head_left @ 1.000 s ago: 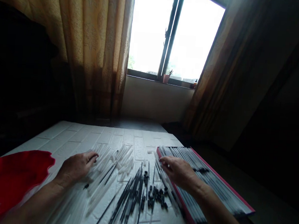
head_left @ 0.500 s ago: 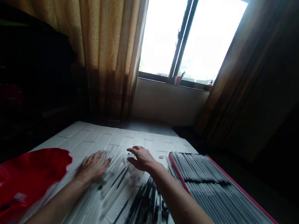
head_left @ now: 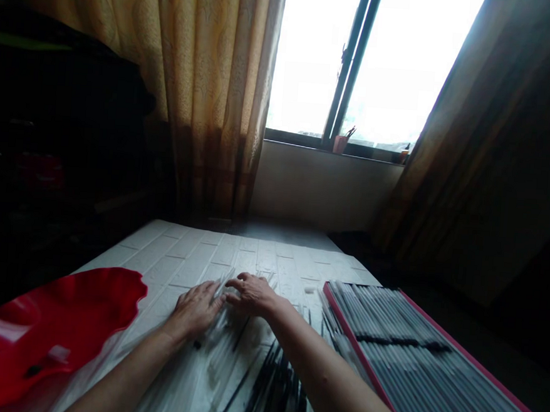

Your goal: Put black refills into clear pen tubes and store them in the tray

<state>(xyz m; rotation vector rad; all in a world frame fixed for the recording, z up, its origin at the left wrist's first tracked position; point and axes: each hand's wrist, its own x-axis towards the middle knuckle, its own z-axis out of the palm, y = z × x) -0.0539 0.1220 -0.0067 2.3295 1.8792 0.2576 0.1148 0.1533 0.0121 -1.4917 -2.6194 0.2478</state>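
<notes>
My left hand rests over the loose clear plastic tubes, its fingers stretched forward and not closed round anything I can see. Close beside it, my right hand reaches across the far end of the same tubes, with fingers bent and apart, thumb side toward the left hand. The fingertips are blurred, and what lies beneath the palms is hidden. Between my forearms is a bundle of thin black rods, some with clear parts.
A red wavy-edged basin stands at the left with a small black piece inside. At the right, a pink-edged box holds packed rows of clear tubes with black parts. The white brick-patterned tabletop stretches toward the curtained window.
My hands have come together: the left has moved right and the right has moved slightly left, over the tubes. The whole view has shifted a little, things appearing further right.
</notes>
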